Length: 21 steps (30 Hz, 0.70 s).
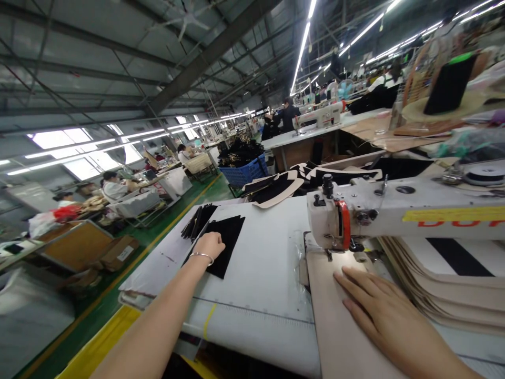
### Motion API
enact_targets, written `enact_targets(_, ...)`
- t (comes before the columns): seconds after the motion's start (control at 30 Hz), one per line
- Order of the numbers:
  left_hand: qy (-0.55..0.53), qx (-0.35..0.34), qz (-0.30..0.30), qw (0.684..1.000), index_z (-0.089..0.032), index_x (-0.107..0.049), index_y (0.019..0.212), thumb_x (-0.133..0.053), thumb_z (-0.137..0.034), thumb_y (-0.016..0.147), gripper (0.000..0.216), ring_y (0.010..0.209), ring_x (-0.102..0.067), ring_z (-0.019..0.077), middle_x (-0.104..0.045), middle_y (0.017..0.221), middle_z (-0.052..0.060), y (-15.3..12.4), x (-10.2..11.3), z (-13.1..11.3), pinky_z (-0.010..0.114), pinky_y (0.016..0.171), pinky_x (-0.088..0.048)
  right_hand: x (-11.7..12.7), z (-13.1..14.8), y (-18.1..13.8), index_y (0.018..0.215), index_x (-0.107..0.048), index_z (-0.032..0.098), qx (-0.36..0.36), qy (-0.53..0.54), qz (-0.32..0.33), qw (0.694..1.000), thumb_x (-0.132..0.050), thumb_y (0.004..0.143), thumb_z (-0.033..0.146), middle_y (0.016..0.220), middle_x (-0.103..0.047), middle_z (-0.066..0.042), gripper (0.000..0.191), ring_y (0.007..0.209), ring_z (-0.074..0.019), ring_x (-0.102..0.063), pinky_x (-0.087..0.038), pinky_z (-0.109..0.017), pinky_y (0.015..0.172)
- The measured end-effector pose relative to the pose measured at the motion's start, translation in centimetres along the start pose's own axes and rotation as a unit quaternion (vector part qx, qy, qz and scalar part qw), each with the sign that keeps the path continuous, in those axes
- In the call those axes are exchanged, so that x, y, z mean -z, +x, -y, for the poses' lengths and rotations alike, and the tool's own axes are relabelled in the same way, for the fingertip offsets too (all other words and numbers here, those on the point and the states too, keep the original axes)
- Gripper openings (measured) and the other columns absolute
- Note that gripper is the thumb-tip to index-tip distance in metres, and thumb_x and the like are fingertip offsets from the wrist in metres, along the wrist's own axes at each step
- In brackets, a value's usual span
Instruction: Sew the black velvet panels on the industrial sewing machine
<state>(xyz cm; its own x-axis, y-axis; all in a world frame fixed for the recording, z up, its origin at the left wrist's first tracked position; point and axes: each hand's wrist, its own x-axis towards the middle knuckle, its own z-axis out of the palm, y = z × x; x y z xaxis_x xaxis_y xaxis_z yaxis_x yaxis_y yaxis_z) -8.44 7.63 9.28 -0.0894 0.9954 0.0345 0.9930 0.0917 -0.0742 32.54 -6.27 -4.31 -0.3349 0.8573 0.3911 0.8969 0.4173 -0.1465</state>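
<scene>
Beige panel (pixel 333 326) cut off below; right fingers (pixel 362 282) apart; left fingers (pixel 218 243) partly hidden, can't tell grip.

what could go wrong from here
The right hand lies flat on the beige panel, fingertips close to the sewing machine's head; if it ran now, they might be caught.

Only that hand rests on the panel, so it could twist out of line.

The left hand is over at the black pieces, well apart from the panel; it could nudge them askew.
</scene>
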Motion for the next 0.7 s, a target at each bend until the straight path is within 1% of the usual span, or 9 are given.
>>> enact_targets(0.1, -0.017, -0.027, -0.011, 0.999, -0.017, -0.063, 0.078, -0.054, -0.023, 0.078, 0.011, 0.073, -0.064, 0.0201, -0.066, 0.074, 0.004, -1.7, 1.8, -1.2, 0.028, 0.066, -0.047, 0.2, 0.0, 0.9, 0.135, -0.047, 0.031, 0.009, 0.000, -0.003, 1.000, -0.044, 0.091, 0.046, 0.129, -0.055, -0.004, 0.047, 0.114, -0.0259, -0.051, -0.039, -0.046, 0.092)
enact_targets(0.13, -0.041, -0.059, 0.011, 0.997, -0.018, -0.062, 0.078, -0.052, -0.024, 0.080, 0.012, 0.068, -0.064, 0.0180, -0.065, 0.072, 0.002, -2.5, 1.7, -2.2, 0.026, 0.063, -0.047, 0.3, 0.0, 1.3, 0.134, -0.047, 0.031, 0.009, -0.001, -0.005, 1.000, -0.045, 0.091, 0.044, 0.126, -0.057, -0.005, 0.045, 0.112, -0.0259, -0.052, -0.040, -0.045, 0.089)
enact_targets(0.2, -0.112, -0.163, 0.070, 0.978, -0.018, -0.062, 0.079, -0.050, -0.029, 0.084, 0.017, 0.065, -0.064, 0.0153, -0.065, 0.074, 0.000, -4.2, 0.3, -4.8, 0.025, 0.063, -0.048, 0.4, 0.2, 1.8, 0.134, -0.047, 0.029, 0.004, -0.005, -0.010, 1.000, -0.045, 0.091, 0.039, 0.123, -0.058, -0.006, 0.044, 0.109, -0.0259, -0.052, -0.040, -0.045, 0.086)
enact_targets(0.23, -0.151, -0.225, 0.086, 0.959, -0.019, -0.063, 0.081, -0.049, -0.032, 0.087, 0.021, 0.073, -0.065, 0.0164, -0.067, 0.083, 0.002, -4.8, -0.9, -6.3, 0.027, 0.070, -0.050, 0.5, 0.3, 1.9, 0.135, -0.046, 0.028, -0.001, -0.008, -0.012, 1.000, -0.045, 0.091, 0.037, 0.124, -0.057, -0.007, 0.044, 0.110, -0.0258, -0.052, -0.039, -0.044, 0.085)
enact_targets(0.3, -0.185, -0.298, 0.034, 0.936, -0.019, -0.064, 0.098, -0.050, -0.036, 0.090, 0.024, 0.106, -0.059, 0.0229, -0.061, 0.116, 0.008, -5.5, -3.7, -9.2, 0.035, 0.093, -0.045, 0.7, 0.5, 2.1, 0.136, -0.044, 0.028, -0.007, -0.011, -0.011, 1.000, -0.045, 0.092, 0.036, 0.127, -0.054, -0.007, 0.045, 0.113, -0.0253, -0.050, -0.037, -0.044, 0.087)
enact_targets(0.37, -0.175, -0.307, -0.019, 0.935, -0.016, -0.056, 0.121, -0.052, -0.038, 0.090, 0.038, 0.125, -0.045, 0.0270, -0.048, 0.134, 0.013, -5.0, -6.3, -11.5, 0.041, 0.106, -0.034, 0.9, 0.7, 2.0, 0.136, -0.044, 0.028, -0.009, -0.013, -0.006, 1.000, -0.045, 0.092, 0.035, 0.130, -0.052, -0.006, 0.044, 0.115, -0.0246, -0.048, -0.036, -0.043, 0.087)
enact_targets(0.47, -0.160, -0.284, -0.039, 0.945, -0.016, -0.046, 0.133, -0.057, -0.045, 0.087, 0.056, 0.120, -0.046, 0.0280, -0.050, 0.127, 0.014, -3.0, -8.5, -13.6, 0.043, 0.105, -0.034, 1.2, 0.8, 1.9, 0.135, -0.044, 0.028, -0.011, -0.012, 0.001, 1.000, -0.044, 0.093, 0.034, 0.130, -0.052, -0.006, 0.043, 0.116, -0.0242, -0.047, -0.036, -0.043, 0.087)
enact_targets(0.57, -0.166, -0.259, -0.046, 0.950, -0.020, -0.050, 0.130, -0.058, -0.048, 0.085, 0.053, 0.111, -0.050, 0.0266, -0.053, 0.117, 0.011, -0.6, -8.9, -14.4, 0.041, 0.099, -0.037, 1.4, 0.8, 1.9, 0.135, -0.044, 0.027, -0.011, -0.010, 0.006, 1.000, -0.044, 0.093, 0.033, 0.130, -0.052, -0.006, 0.042, 0.115, -0.0245, -0.047, -0.036, -0.042, 0.087)
enact_targets(0.7, -0.176, -0.230, -0.032, 0.957, -0.017, -0.060, 0.110, -0.067, -0.049, 0.076, 0.047, 0.104, -0.053, 0.0262, -0.057, 0.107, 0.009, 2.1, -8.9, -13.9, 0.038, 0.091, -0.042, 1.5, 0.9, 2.0, 0.134, -0.045, 0.027, -0.010, -0.004, 0.008, 1.000, -0.045, 0.092, 0.033, 0.129, -0.053, -0.007, 0.042, 0.115, -0.0245, -0.048, -0.035, -0.042, 0.087)
